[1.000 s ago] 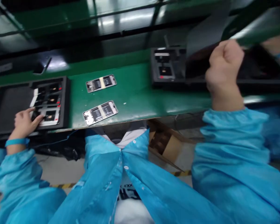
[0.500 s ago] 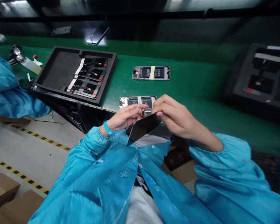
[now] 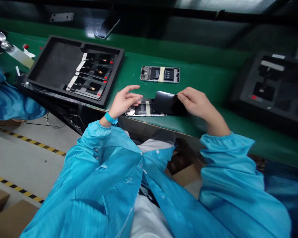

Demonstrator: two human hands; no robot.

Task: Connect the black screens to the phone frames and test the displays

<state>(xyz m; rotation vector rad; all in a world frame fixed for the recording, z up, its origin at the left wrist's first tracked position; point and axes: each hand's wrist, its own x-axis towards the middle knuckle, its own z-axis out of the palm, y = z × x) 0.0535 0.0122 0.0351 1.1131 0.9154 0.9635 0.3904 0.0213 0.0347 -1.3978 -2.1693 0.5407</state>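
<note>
The right hand (image 3: 195, 100) pinched a glossy black rectangular panel (image 3: 167, 102) over the right end of an open silver-rimmed phone body (image 3: 136, 111), its left end beside the half-curled left hand (image 3: 123, 102), whose grip was unclear, this positioning seemingly calling for steadiness.

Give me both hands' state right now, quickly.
Left hand: partly open, fingers over the near phone frame; no grip visible.
Right hand: closed, pinching a dark, thin panel.
</note>
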